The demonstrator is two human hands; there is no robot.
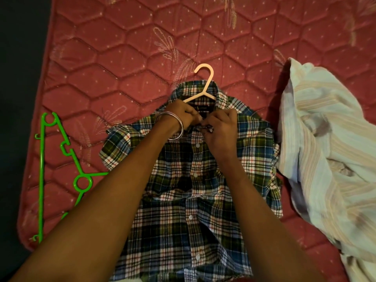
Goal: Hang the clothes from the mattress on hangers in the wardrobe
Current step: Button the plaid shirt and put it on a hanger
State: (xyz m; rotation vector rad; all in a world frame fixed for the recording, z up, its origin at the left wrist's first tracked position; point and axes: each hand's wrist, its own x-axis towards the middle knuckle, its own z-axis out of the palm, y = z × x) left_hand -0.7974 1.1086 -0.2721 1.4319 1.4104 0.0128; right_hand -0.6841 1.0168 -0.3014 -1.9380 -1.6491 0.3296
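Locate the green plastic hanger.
Head view: the green plastic hanger lies on the red quilted mattress near its left edge, left of the plaid shirt.

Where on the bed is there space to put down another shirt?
The far part of the mattress, beyond the pink hanger, is bare. A smaller bare patch lies between the green hanger and the plaid shirt. It is crowded on the right, where the striped cloth is piled beside the shirt.
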